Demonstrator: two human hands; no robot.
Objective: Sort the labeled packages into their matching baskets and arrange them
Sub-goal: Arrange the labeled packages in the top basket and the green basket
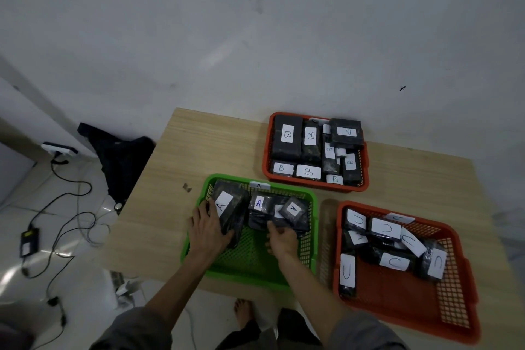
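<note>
Black-wrapped packages fill the far half of the green basket (314,239), and both hands are inside it. The left hand (207,231) lies over the near end of a long package with an A label (227,209), which leans tilted against the basket's far-left corner; its fingers are spread and wrapped around the package's left edge and near end. The right hand (281,241) reaches toward the right-hand cluster, its fingers curled on the near edge of a dark package (279,221) there; whether it truly pinches that package I cannot tell. Just beyond it lie 2 more A-labelled packages, one upright (258,203) and one turned askew (294,209). A small A tag (259,185) sits on the basket's far rim. The near half of the green basket shows only mesh floor.

To the right, just beside the green one, a red basket (460,307) holds C-labelled packages (386,228) jumbled in its far half, with one (347,271) along its left wall. Farther off, at the wall, another red basket (267,150) is packed with B-labelled packages (287,134).

All 3 baskets rest on a light wooden table (159,207). On the floor to the left lie black cables (68,207) and a dark cloth (122,159).
</note>
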